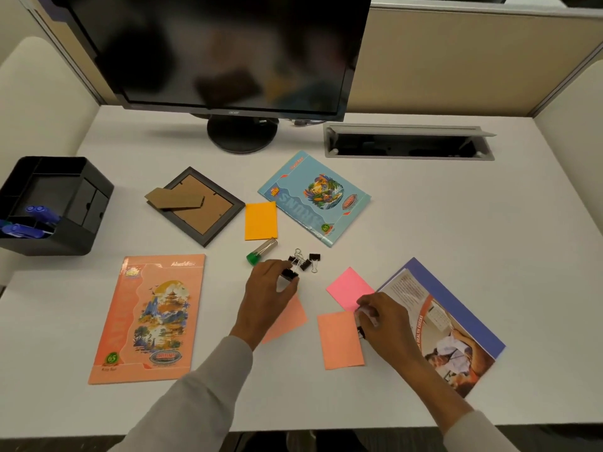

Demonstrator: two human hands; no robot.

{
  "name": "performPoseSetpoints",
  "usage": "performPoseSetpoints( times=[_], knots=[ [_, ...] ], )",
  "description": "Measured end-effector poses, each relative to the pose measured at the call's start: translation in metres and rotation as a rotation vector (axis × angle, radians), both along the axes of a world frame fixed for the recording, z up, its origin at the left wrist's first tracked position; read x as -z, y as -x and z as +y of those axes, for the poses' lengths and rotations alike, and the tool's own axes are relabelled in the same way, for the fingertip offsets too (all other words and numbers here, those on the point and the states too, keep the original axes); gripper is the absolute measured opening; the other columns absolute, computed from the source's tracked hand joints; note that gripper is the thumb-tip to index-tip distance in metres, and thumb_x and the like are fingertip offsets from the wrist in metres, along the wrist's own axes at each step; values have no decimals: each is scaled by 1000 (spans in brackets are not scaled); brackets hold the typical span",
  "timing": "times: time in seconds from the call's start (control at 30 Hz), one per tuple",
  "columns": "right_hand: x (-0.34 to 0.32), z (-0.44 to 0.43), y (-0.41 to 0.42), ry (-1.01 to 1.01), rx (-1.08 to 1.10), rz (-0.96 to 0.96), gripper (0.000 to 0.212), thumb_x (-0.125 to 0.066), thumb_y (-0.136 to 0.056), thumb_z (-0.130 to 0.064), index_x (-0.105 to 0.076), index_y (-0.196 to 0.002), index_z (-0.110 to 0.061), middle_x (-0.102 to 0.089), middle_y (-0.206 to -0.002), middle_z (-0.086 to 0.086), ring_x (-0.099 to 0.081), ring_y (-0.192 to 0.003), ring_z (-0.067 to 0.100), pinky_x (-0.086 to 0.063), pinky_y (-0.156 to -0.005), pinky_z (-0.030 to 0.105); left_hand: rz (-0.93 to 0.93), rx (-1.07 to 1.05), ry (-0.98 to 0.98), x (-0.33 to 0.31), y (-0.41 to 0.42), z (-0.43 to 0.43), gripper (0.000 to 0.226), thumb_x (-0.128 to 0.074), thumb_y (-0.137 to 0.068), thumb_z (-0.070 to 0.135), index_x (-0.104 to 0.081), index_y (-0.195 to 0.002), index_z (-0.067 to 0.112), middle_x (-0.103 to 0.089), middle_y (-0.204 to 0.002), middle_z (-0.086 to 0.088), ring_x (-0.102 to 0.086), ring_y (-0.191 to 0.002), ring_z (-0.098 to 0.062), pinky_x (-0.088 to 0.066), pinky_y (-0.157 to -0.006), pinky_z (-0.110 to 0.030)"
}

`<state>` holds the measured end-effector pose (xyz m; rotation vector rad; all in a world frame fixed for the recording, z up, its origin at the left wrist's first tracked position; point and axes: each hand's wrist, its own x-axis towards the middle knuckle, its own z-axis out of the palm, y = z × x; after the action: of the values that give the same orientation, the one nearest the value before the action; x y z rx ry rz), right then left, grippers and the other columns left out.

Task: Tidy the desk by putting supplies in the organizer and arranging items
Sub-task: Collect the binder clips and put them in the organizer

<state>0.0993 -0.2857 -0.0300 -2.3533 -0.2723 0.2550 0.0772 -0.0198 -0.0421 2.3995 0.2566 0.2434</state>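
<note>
Binder clips (305, 261) lie in a loose cluster mid-desk, just beyond the left hand (270, 290) and beside a green-capped tube (261, 252). That hand has one clip (289, 275) pinched between thumb and fingertips, the other fingers curled over it. The right hand (381, 318) is bunched at the meeting edges of the pink sticky note (350, 285) and a salmon one (341, 339), its fingers closed on a small item (361, 332). From where I stand it shows only a dark end and a pale bit, so I can't say what it is.

I'd judge the clips light, hard and a little slick. The black bodies are stiff spring steel and the wire handles flop about. Taking one by the body, as the left hand does, looks steadier than by a handle, which would let it swing. Scooping several together should work, though tangled handles may drag a neighbour along.

The black organizer (65, 244) sits well apart at the desk's left edge, blue pens (36, 220) in its near compartment. The sticky notes look thin and limp, probably easiest lifted by an edge.
</note>
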Motion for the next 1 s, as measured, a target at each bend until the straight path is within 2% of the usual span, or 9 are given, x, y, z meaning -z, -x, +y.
performPoseSetpoints(
  times=[0.17, 0.27, 0.37, 0.47, 0.53, 0.63, 0.77, 0.9, 1.0],
  knots=[
    [-7, -16, 12, 23, -94, 23, 38, -66, -80, -2, -60, -111, -25, -53, -112, -10, -54, -102, 6, -50, -79, 17, 23, -75, 45, 13, -5, -5, 25, -73, -88, 29, -67, -110, 19, -66, -108, 5, -57, -106, -16, -42, -92, -23],
    [-8, -25, 18, 68, -142, 64, 40, -66, -80, -15, -53, -114, -29, -46, -114, -14, -53, -105, 7, -51, -81, 18, 52, -97, 75, 17, -5, -7, 25, -72, -88, 30, -67, -111, 20, -65, -110, 5, -55, -109, -16, -38, -93, -20],
    [-3, -33, 25, 177, -223, 62, 37, -63, -86, -27, -55, -122, -27, -43, -115, -18, -44, -107, 3, -38, -90, 15, 53, -99, 98, 19, -5, -9, 29, -72, -88, 32, -65, -113, 20, -63, -115, 5, -54, -112, -16, -40, -97, -23],
    [2, -35, 31, 248, -225, 80, 39, -59, -95, -31, -53, -133, -28, -48, -124, -13, -44, -116, 7, -37, -100, 20, 26, -103, 125, 18, -5, -8, 39, -76, -85, 32, -62, -118, 18, -59, -120, 2, -54, -115, -17, -47, -99, -32],
    [3, -31, 31, 278, -233, 78, 39, -55, -99, -29, -52, -138, -28, -52, -126, -9, -48, -118, 11, -37, -99, 19, 19, -100, 159, 18, -5, -7, 44, -78, -83, 33, -59, -121, 20, -56, -122, 4, -55, -115, -17, -51, -98, -38],
    [-1, -26, 26, 297, -254, 52, 36, -52, -101, -28, -54, -138, -26, -56, -123, -6, -52, -114, 13, -35, -93, 16, 28, -103, 205, 18, -3, -6, 48, -78, -82, 36, -56, -123, 25, -53, -125, 8, -57, -114, -17, -52, -96, -41],
    [-5, -26, 20, 344, -385, -24, 26, -54, -101, -26, -64, -125, -22, -61, -113, -3, -59, -102, 16, -46, -87, 22, 8, -115, 221, 16, -1, -5, 49, -79, -82, 35, -56, -123, 23, -53, -124, 7, -59, -108, -13, -54, -93, -36],
    [0, -31, 15, 475, -550, -147, 10, -69, -92, -23, -68, -102, -22, -61, -91, -3, -63, -75, 16, -55, -63, 29, -18, -129, 235, 14, 0, -4, 39, -77, -84, 31, -59, -118, 21, -57, -118, 7, -61, -102, -10, -55, -90, -31],
    [0, -29, 14, 540, -611, -199, 17, -78, -84, -24, -68, -97, -23, -63, -87, -4, -62, -70, 14, -58, -65, 29, -30, -139, 246, 14, -1, -3, 37, -76, -85, 32, -60, -116, 19, -59, -116, 6, -61, -99, -8, -53, -87, -20]
  ],
)
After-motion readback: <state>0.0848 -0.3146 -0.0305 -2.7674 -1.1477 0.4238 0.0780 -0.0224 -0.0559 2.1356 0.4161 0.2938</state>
